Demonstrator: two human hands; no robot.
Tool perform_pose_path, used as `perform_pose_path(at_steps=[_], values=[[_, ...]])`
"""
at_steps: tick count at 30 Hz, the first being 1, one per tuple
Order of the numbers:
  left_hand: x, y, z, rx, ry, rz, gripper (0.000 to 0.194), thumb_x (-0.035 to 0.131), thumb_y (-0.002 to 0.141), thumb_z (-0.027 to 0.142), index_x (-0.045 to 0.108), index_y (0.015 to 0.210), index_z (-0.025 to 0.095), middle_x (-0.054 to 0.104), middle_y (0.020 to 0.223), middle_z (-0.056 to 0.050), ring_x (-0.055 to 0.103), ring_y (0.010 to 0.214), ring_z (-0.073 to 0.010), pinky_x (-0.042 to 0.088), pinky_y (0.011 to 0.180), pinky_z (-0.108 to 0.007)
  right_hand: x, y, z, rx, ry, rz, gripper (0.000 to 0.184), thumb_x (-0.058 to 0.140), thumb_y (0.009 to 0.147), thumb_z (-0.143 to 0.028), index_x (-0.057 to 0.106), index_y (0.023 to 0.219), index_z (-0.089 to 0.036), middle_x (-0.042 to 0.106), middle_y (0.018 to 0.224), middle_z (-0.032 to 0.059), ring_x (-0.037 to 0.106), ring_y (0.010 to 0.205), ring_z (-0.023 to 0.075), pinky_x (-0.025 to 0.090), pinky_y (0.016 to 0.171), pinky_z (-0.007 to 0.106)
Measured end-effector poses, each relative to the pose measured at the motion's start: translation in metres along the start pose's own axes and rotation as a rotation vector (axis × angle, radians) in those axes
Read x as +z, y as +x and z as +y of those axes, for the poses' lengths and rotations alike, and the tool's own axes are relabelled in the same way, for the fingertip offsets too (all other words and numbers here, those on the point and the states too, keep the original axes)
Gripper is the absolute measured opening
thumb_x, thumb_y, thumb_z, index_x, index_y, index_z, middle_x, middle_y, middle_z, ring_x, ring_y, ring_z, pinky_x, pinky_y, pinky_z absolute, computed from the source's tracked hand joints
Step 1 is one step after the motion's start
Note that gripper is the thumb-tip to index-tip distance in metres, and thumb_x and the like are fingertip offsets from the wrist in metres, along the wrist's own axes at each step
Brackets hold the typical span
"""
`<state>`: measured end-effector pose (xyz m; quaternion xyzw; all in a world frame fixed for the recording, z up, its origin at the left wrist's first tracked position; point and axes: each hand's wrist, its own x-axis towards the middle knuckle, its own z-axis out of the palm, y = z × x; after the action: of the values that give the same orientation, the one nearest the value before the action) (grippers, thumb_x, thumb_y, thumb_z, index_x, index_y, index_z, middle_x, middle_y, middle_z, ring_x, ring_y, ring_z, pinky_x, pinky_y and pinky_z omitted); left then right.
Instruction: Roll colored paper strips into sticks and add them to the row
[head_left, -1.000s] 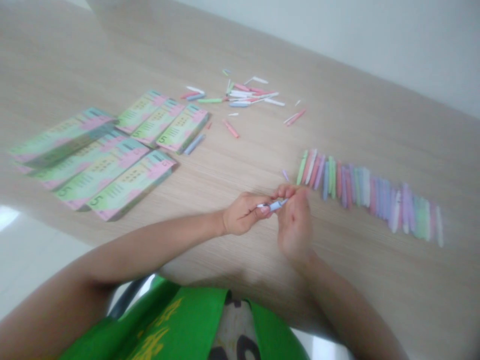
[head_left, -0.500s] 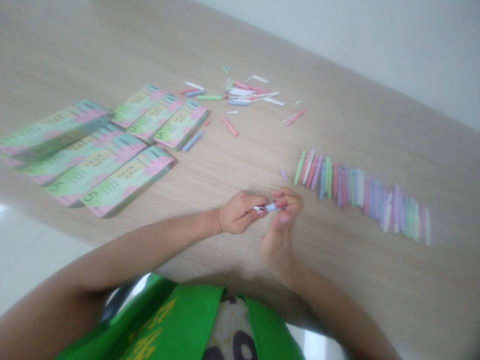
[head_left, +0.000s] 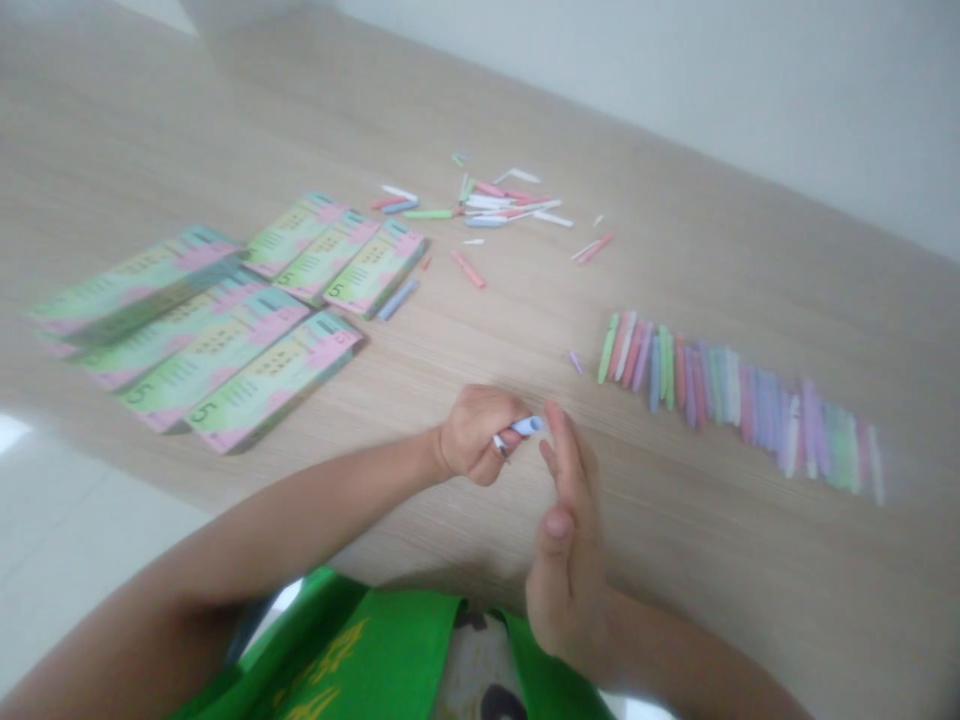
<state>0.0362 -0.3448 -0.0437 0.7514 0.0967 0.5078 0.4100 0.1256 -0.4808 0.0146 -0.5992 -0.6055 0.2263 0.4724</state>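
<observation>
Left of the pastel row (head_left: pixel 733 387), your left hand (head_left: pixel 484 432) has its fingers curled round a blue tube (head_left: pixel 526 426) and a slim white piece (head_left: pixel 499 445), though blur hides whether they join; your right hand (head_left: pixel 571 530) is spread, holding nothing visible. That row looks finished; loose parts (head_left: pixel 489 202) beyond it, leftward, seem still undone.

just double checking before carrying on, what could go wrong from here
The light blue tube in the left hand could slip, as the open right hand is not gripping it. The small purple piece lies loose near the right hand and might get knocked away. The row of pastel pieces is closely packed, so a stray brush could disturb it.
</observation>
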Motion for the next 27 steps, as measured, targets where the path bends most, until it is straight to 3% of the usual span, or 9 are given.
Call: perform_pose_path(at_steps=[4, 10, 13, 19, 24, 27], values=[[0.001, 0.008, 0.006, 0.318, 0.184, 0.049, 0.031, 0.028, 0.097, 0.035, 0.052, 0.087, 0.018, 0.053, 0.063, -0.002, 0.049, 0.054, -0.013, 0.037, 0.053, -0.026, 0.003, 0.006, 0.008, -0.094, -0.176, 0.054, 0.052, 0.026, 0.097, -0.028, 0.028, 0.148, -0.02, 0.03, 0.149, 0.0117, 0.031, 0.136, 0.029, 0.036, 0.106, 0.055], [0.004, 0.008, 0.002, 0.425, 0.283, 0.044, 0.031, 0.028, 0.097, 0.036, 0.052, 0.089, 0.019, 0.061, 0.073, -0.005, 0.056, 0.06, -0.0128, 0.043, 0.057, -0.026, 0.005, 0.018, 0.033, -0.275, -0.362, 0.265, 0.049, 0.047, 0.085, -0.019, 0.051, 0.134, -0.027, 0.035, 0.119, 0.0118, 0.038, 0.113, 0.0303, 0.04, 0.09, 0.054], [0.005, 0.005, -0.002, 0.473, 0.291, -0.011, 0.031, 0.029, 0.097, 0.036, 0.051, 0.084, 0.019, 0.063, 0.074, -0.005, 0.059, 0.061, -0.0133, 0.044, 0.058, -0.027, 0.002, 0.019, 0.041, -0.336, -0.376, 0.265, 0.047, 0.046, 0.086, -0.021, 0.052, 0.13, -0.033, 0.033, 0.113, 0.01, 0.038, 0.109, 0.0302, 0.04, 0.085, 0.052], [0.004, 0.004, -0.002, 0.502, 0.343, -0.08, 0.034, 0.031, 0.096, 0.032, 0.054, 0.075, 0.019, 0.067, 0.078, -0.007, 0.063, 0.064, -0.0142, 0.046, 0.059, -0.028, 0.002, 0.018, 0.044, -0.324, -0.303, 0.262, 0.029, 0.046, 0.089, -0.029, 0.06, 0.115, -0.035, 0.035, 0.115, 0.0084, 0.035, 0.114, 0.0299, 0.039, 0.086, 0.051], [0.005, 0.004, 0.005, 0.428, 0.427, -0.086, 0.038, 0.029, 0.096, 0.03, 0.063, 0.086, 0.017, 0.069, 0.076, -0.008, 0.064, 0.065, -0.0148, 0.048, 0.062, -0.028, 0.012, 0.013, 0.042, -0.199, -0.211, 0.345, 0.025, 0.047, 0.091, -0.026, 0.065, 0.107, -0.032, 0.036, 0.119, 0.0074, 0.037, 0.118, 0.0265, 0.042, 0.092, 0.047], [0.007, 0.003, 0.006, 0.348, 0.439, -0.076, 0.036, 0.031, 0.096, 0.032, 0.064, 0.1, 0.017, 0.071, 0.086, -0.009, 0.066, 0.072, -0.0158, 0.049, 0.064, -0.028, 0.015, 0.018, 0.037, -0.135, -0.158, 0.387, 0.024, 0.045, 0.092, -0.028, 0.067, 0.101, -0.027, 0.038, 0.115, 0.008, 0.04, 0.117, 0.0246, 0.046, 0.091, 0.044]])
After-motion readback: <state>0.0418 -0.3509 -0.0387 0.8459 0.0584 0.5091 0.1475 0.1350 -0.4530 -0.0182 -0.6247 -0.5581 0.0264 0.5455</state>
